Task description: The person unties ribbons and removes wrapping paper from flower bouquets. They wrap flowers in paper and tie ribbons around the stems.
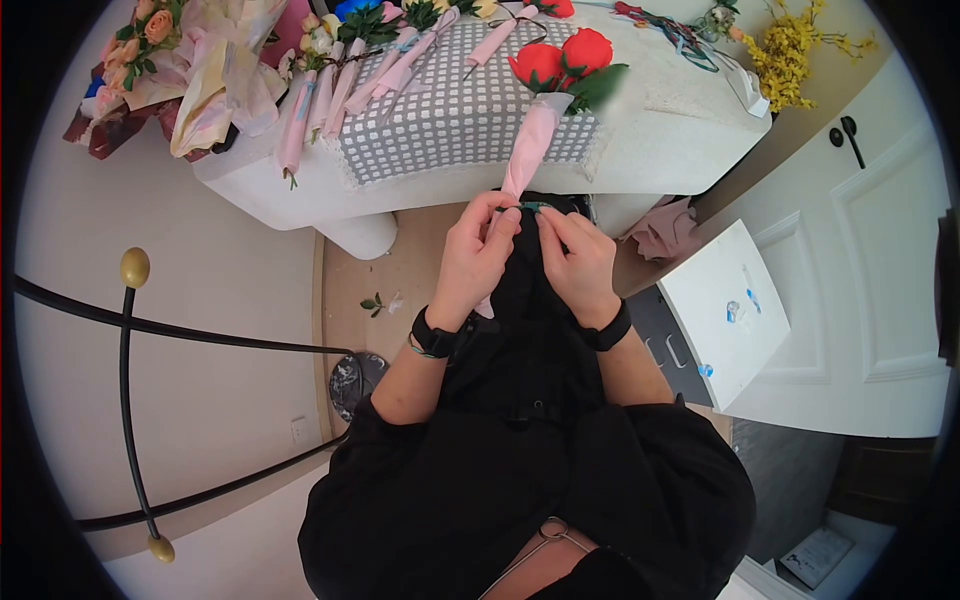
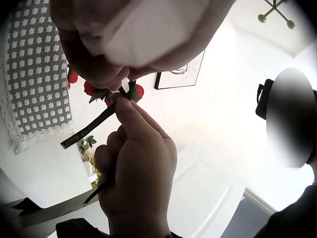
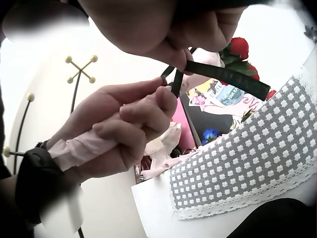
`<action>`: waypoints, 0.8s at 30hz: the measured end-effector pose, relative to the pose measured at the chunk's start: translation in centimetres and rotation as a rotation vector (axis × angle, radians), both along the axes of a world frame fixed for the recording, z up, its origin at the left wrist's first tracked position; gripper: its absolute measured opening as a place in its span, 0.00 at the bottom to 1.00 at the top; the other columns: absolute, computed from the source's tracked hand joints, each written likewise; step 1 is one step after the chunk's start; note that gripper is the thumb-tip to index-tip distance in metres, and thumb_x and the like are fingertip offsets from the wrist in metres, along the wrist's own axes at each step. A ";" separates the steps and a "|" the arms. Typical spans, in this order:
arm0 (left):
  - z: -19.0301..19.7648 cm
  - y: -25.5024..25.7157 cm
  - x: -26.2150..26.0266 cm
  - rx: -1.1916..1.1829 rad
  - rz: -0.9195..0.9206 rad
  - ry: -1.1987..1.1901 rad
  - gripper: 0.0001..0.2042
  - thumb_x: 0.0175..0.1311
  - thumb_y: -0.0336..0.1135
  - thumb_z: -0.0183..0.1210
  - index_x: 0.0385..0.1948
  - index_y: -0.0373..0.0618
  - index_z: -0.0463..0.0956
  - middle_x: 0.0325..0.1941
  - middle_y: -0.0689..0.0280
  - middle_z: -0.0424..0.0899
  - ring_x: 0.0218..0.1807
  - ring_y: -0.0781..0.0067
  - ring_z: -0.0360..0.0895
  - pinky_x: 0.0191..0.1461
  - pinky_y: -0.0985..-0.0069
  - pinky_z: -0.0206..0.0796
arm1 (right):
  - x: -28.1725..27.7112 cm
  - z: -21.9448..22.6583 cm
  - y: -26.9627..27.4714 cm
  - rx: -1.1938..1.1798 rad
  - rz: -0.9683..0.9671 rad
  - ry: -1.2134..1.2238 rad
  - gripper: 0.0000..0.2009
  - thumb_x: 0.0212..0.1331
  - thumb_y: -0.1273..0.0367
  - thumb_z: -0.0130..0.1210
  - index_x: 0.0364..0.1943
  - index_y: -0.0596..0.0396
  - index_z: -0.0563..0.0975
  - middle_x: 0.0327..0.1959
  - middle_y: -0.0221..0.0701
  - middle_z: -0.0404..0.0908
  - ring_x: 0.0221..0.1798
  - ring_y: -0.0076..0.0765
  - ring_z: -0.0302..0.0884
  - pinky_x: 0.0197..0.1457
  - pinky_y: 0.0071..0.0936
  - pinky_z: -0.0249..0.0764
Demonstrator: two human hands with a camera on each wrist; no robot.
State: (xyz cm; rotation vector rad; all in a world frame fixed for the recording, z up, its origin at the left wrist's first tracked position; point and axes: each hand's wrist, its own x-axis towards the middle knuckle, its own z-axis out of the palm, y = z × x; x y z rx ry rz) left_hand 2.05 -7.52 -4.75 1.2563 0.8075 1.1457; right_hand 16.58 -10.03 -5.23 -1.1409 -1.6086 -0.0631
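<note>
My left hand [image 1: 474, 255] grips the lower stem of a pink-wrapped rose bouquet [image 1: 532, 145], with red roses [image 1: 540, 68] and green leaves at its top end. In the right wrist view the pink paper [image 3: 86, 148] runs through the curled left fingers. A dark green ribbon [image 3: 228, 79] loops round the wrapping at the left fingertips. My right hand [image 1: 580, 262] pinches this ribbon between thumb and forefinger, close beside the left hand. One flat ribbon end [image 2: 89, 130] sticks out past the fingers in the left wrist view, and another end hangs below the right fist.
Ahead stands a white table [image 1: 690, 125] with a grey-and-white cloth [image 1: 430, 140]. Several pink-wrapped flowers [image 1: 345, 85] lie along it, near a larger bouquet [image 1: 225, 75]. A black rack [image 1: 125, 400] is at the left; a white drawer cabinet [image 1: 725, 310] stands right. Leaves [image 1: 372, 305] lie on the floor.
</note>
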 end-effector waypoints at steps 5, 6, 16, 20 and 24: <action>-1.4 0.7 0.0 0.278 0.084 0.208 0.06 0.67 0.32 0.54 0.41 0.42 0.74 0.27 0.74 0.73 0.22 0.90 0.62 0.22 0.88 0.51 | -0.9 2.0 -1.2 -0.330 0.060 0.188 0.12 0.53 0.74 0.58 0.43 0.56 0.77 0.17 0.32 0.72 0.17 0.28 0.70 0.22 0.28 0.65; -1.4 0.8 -0.1 0.334 0.089 0.238 0.06 0.66 0.31 0.55 0.40 0.42 0.75 0.26 0.75 0.73 0.23 0.90 0.62 0.24 0.87 0.52 | -0.6 2.1 -1.2 -0.330 0.061 0.189 0.12 0.53 0.74 0.58 0.43 0.56 0.77 0.17 0.32 0.72 0.17 0.28 0.70 0.22 0.28 0.65; -0.5 0.6 -0.5 0.549 0.111 0.477 0.05 0.63 0.29 0.57 0.37 0.37 0.76 0.27 0.67 0.75 0.28 0.80 0.70 0.32 0.81 0.64 | 2.0 3.2 -0.7 -0.744 0.662 0.835 0.11 0.61 0.76 0.45 0.47 0.57 0.69 0.25 0.29 0.77 0.22 0.17 0.67 0.24 0.16 0.64; -0.9 0.5 -0.4 0.289 0.112 0.386 0.06 0.62 0.28 0.56 0.38 0.40 0.76 0.31 0.61 0.79 0.29 0.72 0.74 0.35 0.77 0.66 | -1.3 1.6 -2.3 -0.701 0.633 0.804 0.14 0.59 0.78 0.44 0.50 0.58 0.65 0.29 0.34 0.80 0.22 0.20 0.70 0.25 0.18 0.68; -0.8 0.6 -1.1 0.075 0.036 0.258 0.06 0.64 0.29 0.55 0.39 0.39 0.76 0.29 0.66 0.80 0.31 0.81 0.73 0.35 0.79 0.66 | -0.5 2.1 -2.7 -0.855 0.585 0.819 0.16 0.60 0.78 0.45 0.52 0.58 0.63 0.27 0.33 0.80 0.18 0.17 0.66 0.20 0.16 0.63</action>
